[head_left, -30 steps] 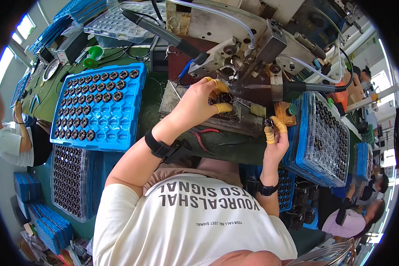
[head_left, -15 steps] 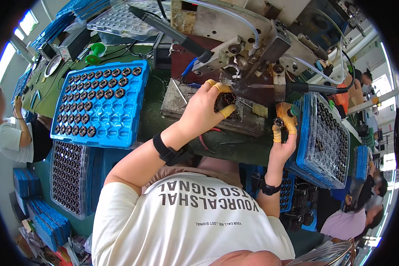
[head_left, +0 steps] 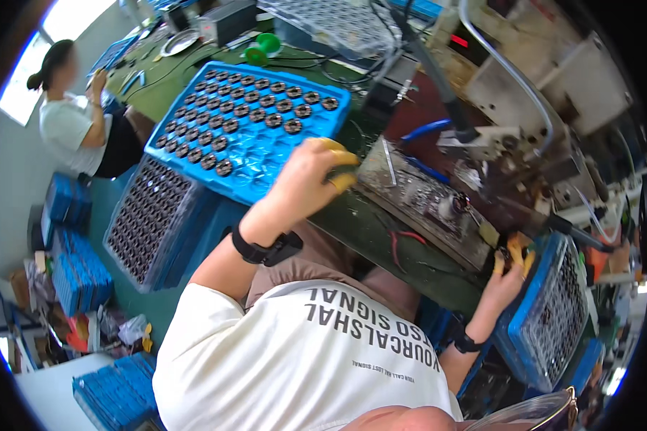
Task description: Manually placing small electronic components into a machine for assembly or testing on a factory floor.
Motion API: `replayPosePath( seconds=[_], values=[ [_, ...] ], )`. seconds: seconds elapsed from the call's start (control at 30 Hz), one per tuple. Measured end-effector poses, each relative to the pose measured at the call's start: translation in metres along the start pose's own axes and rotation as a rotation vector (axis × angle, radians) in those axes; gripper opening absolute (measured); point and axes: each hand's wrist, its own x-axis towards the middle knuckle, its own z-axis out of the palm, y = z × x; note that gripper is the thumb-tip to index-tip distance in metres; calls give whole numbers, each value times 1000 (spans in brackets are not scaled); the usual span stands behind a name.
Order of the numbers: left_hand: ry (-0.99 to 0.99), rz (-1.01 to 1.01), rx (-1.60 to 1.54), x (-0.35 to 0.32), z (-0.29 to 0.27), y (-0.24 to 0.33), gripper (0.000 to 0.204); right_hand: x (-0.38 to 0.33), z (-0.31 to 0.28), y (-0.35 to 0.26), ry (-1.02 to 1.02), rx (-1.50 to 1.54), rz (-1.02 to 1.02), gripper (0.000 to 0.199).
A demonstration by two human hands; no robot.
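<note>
My left hand (head_left: 310, 176), with yellow finger covers, grips a dark ring-shaped part (head_left: 340, 172) between thumb and fingers. It hovers beside the right edge of a blue tray (head_left: 255, 188) holding rows of dark round wound cores (head_left: 257, 115); pockets at the tray's near right hold none. My right hand (head_left: 509, 273), also in yellow finger covers, is closed around a small dark part (head_left: 505, 253). That hand is near the right end of a metal base plate (head_left: 417, 197), by a small yellowish sponge (head_left: 489, 233).
Blue-handled pliers (head_left: 428, 131) and red-handled pliers (head_left: 402, 244) lie around the base plate. A fixture with a black-handled tool (head_left: 438, 79) stands behind. Stacked trays (head_left: 546, 316) flank me at right, more (head_left: 151, 223) at left. A person (head_left: 79, 115) sits at far left.
My left hand has moved from above the base plate leftward to the blue tray with the ring-shaped part. My view has swung left. My right hand keeps its small part.
</note>
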Motion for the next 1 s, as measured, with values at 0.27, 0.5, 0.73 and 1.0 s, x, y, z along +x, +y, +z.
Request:
replayPosePath(
  seconds=[0.27,0.5,0.73,1.0],
  values=[
    [246,-335,608,-52,-91,-78,23,3,-20,12,-29,45,41,33],
    [58,-360,549,-101,-111,-115,26,30,-69,-39,-221,530,24,32],
    [22,-370,457,-79,-111,-104,28,75,-178,161,-201,59,436,31],
    [151,-316,429,-74,-101,-105,32,79,-162,259,-399,-94,606,28]
  ],
)
